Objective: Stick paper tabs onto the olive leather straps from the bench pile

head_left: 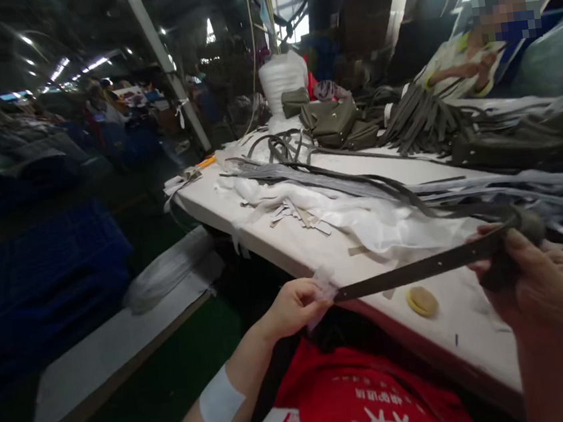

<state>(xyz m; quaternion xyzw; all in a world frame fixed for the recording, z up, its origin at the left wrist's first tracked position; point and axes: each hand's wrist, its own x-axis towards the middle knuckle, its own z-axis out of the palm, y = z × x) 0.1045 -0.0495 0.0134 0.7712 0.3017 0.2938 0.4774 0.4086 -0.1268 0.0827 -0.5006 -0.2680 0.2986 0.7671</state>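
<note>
A dark olive strap (409,275) with small holes along it stretches between my two hands, over the table's front edge. At its end my left hand (299,305) is closed, pinching a scrap of thin white wrapping (325,283) and the strap tip together. My right hand (544,270) grips the other part, where the strap gathers into a folded, blurred bundle. Below the strap a round yellow-rimmed disc (422,301) lies on the white table (453,317).
Crumpled white sheeting (388,223) and small cut strips (302,215) lie behind the strap. Farther back are olive bags (335,123), a pile of straps (417,119) and a white wrapped roll (282,80). Another person (467,67) works at the far right. A pole (165,65) stands left.
</note>
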